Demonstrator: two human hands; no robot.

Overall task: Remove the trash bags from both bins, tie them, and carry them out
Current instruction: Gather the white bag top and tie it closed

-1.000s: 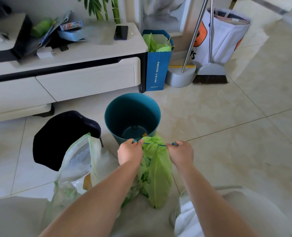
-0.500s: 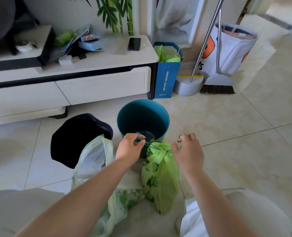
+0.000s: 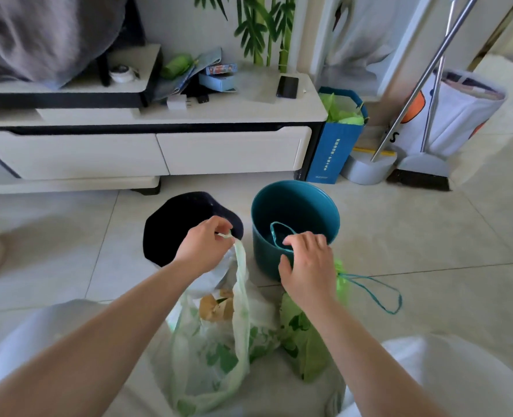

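Two trash bags stand on the floor between my knees. A clear bag [image 3: 213,341] with green leaf print holds brown scraps; my left hand [image 3: 202,246] pinches its top edge and lifts it. To its right the green bag [image 3: 306,338] has its neck cinched, and its teal drawstring loops [image 3: 375,293] hang loose to the right and over the teal bin. My right hand [image 3: 308,270] hovers over the green bag's neck with fingers spread, holding nothing. Behind them are the teal bin [image 3: 297,212], with no bag in it, and a dark bin [image 3: 186,224].
A white TV cabinet [image 3: 159,152] runs along the back. A blue paper bag [image 3: 336,139], a grey dustpan holder [image 3: 366,170], a broom [image 3: 420,173] and a white tote [image 3: 450,115] stand at the back right. Tiled floor stretches to the right.
Both hands let go of the green bag's drawstring, which now hangs loose. My left hand moved left and took hold of the clear bag's top edge. The camera view shifted left.
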